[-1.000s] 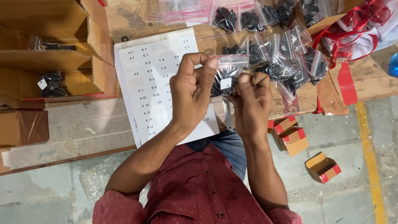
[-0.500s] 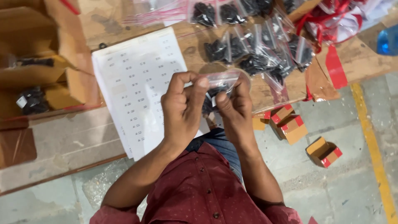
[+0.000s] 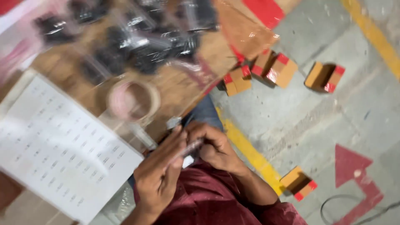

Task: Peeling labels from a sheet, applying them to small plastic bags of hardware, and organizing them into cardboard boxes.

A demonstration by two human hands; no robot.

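Observation:
The view is blurred. My left hand and my right hand are together close to my red shirt, both pinching a small clear plastic bag with dark parts in it. The bag's edge runs between my fingertips. In front of my hands a white printed sheet lies on the brown cardboard surface. A roll of clear tape rests beside the sheet. Farther off lie several clear bags of black parts.
Small brown boxes with red ends sit on the grey concrete floor at the right, one more near my right elbow. A yellow floor line and a red arrow mark cross the floor. A cable curls at the bottom right.
My head has swung to the right and the view has tilted, so more floor shows. My hands have drawn the small bag down from the table toward my chest.

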